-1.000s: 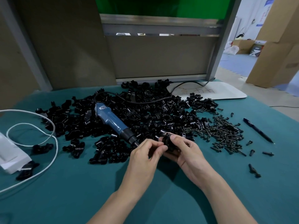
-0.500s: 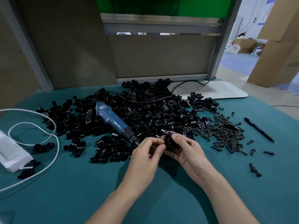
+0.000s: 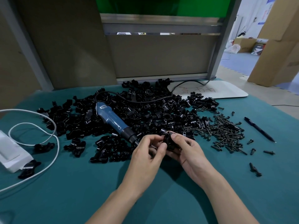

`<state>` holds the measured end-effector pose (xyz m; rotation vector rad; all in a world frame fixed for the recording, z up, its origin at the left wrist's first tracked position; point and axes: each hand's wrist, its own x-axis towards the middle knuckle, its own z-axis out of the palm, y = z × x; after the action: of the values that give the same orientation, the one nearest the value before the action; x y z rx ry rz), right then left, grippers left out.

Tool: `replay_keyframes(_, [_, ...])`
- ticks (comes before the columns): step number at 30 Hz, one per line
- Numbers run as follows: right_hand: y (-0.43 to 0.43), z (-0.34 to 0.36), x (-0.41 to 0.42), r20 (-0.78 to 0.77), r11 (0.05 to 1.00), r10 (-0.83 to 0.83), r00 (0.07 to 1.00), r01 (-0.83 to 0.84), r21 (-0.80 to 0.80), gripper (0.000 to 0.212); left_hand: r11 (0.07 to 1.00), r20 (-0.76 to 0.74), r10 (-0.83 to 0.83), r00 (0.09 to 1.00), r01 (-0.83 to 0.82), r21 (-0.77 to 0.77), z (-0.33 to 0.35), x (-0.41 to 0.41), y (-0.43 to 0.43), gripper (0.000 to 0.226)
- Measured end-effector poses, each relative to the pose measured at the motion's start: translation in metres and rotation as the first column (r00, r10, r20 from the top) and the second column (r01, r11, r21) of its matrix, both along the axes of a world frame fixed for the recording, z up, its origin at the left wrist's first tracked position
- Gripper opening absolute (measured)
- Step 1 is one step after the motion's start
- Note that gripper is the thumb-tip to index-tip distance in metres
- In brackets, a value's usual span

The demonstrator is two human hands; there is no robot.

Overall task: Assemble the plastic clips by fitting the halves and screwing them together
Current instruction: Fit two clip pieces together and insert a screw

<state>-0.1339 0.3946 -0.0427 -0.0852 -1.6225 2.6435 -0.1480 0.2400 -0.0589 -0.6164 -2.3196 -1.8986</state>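
Both hands meet over the teal table (image 3: 80,191), just in front of a big heap of black clip halves (image 3: 145,113). My right hand (image 3: 187,151) grips a black plastic clip (image 3: 168,142) with fingers curled round it. My left hand (image 3: 147,152) pinches at the clip's left side with thumb and fingertips; whatever small part it holds is hidden. A blue electric screwdriver (image 3: 113,120) lies on the heap, its tip pointing at my left hand. A pile of black screws (image 3: 226,131) lies to the right.
A white cable (image 3: 53,135) and a white box (image 3: 11,152) lie at the left with loose clips (image 3: 43,147) beside them. A dark pen (image 3: 258,129) and stray screws sit at the right. A white board (image 3: 226,93) lies at the back, beyond it grey partition panels.
Both hands have stayed together on the clip, with only small shifts of the fingers. The view has drifted slightly.
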Motion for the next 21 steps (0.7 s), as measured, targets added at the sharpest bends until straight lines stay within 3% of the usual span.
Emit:
replay_keyframes(4, [0.0004, -0.0012, -0.0017, 0.018, 1.000, -0.021, 1.000, 0.022, -0.011, 0.025, 0.998, 0.010, -0.002, 1.000, 0.003, -0.055, -0.0038, -0.0030, -0.0016, 0.007])
replay_keyframes(10, [0.0004, -0.0016, -0.0012, 0.005, 1.000, 0.006, 1.000, -0.006, 0.027, 0.023, 1.000, -0.026, -0.006, 1.000, 0.006, -0.007, -0.0003, 0.0000, 0.0005, 0.010])
replay_keyframes(14, [0.0011, -0.0047, -0.0021, 0.005, 1.000, -0.008, 1.000, 0.008, 0.013, 0.021, 0.996, 0.028, 0.022, 0.999, -0.020, -0.085, -0.0048, -0.0027, -0.0011, 0.010])
replay_keyframes(21, [0.0012, -0.0032, -0.0019, -0.001, 1.000, 0.001, 1.000, -0.001, 0.008, 0.022, 0.999, -0.011, -0.013, 1.000, 0.013, -0.040, -0.0023, -0.0006, -0.0012, 0.008])
